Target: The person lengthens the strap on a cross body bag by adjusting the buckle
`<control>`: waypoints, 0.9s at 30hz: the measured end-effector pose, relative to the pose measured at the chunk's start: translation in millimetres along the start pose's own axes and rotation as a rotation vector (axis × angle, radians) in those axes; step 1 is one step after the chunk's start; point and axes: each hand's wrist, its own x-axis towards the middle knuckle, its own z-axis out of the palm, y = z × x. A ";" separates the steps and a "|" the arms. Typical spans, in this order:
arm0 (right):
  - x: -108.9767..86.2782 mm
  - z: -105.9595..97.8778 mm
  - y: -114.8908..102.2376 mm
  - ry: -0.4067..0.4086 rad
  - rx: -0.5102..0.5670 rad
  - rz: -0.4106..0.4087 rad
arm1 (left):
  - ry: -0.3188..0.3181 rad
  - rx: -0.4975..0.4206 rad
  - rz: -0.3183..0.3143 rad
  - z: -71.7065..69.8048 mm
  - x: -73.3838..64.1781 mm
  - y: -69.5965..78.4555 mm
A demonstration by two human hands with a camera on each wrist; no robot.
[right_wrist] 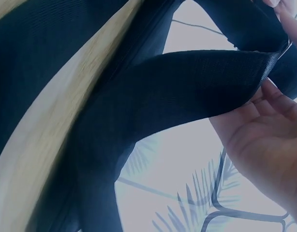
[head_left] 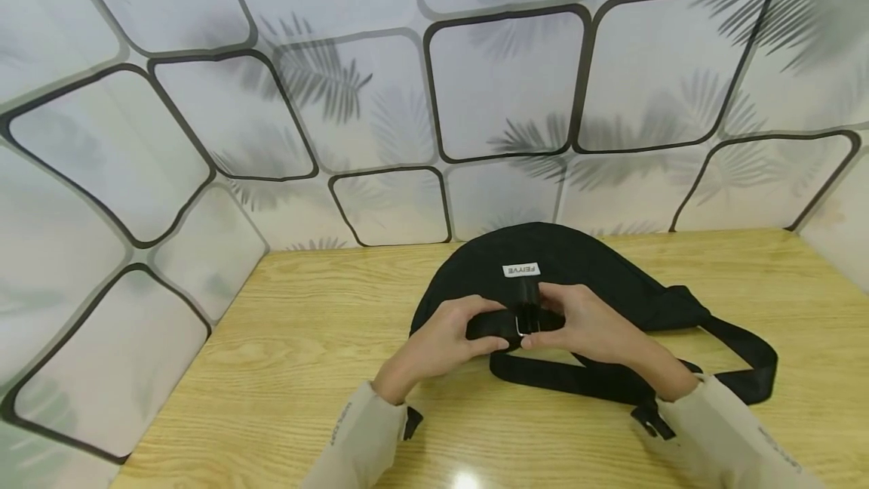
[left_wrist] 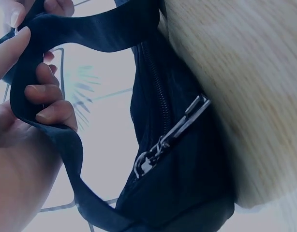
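A black sling bag (head_left: 577, 255) lies on the table, with a small white label (head_left: 521, 269) reading upside down. Above its near edge, my left hand (head_left: 444, 338) grips the black webbing strap (left_wrist: 102, 31), thumb on one face and fingers curled behind it. My right hand (head_left: 587, 327) pinches the same strap beside a thin metal slider buckle (head_left: 520, 327), where a doubled length of webbing stands up. Both hands are close together at this buckle. In the left wrist view, the bag's zipper (left_wrist: 155, 84) shows with a metal pull (left_wrist: 187, 116) hanging from its slider.
The light wood table (head_left: 271, 376) extends under both forearms. A loop of the strap trails right of the bag (head_left: 756, 353). A patterned wall covering (head_left: 380, 112) rises behind the table and along its left side. Black wrist bands (head_left: 653, 422) sit at the cuffs.
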 end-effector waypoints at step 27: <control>-19.9 -22.3 16.3 0.018 -0.083 0.094 | 0.023 0.008 -0.018 -24.6 -25.9 -17.8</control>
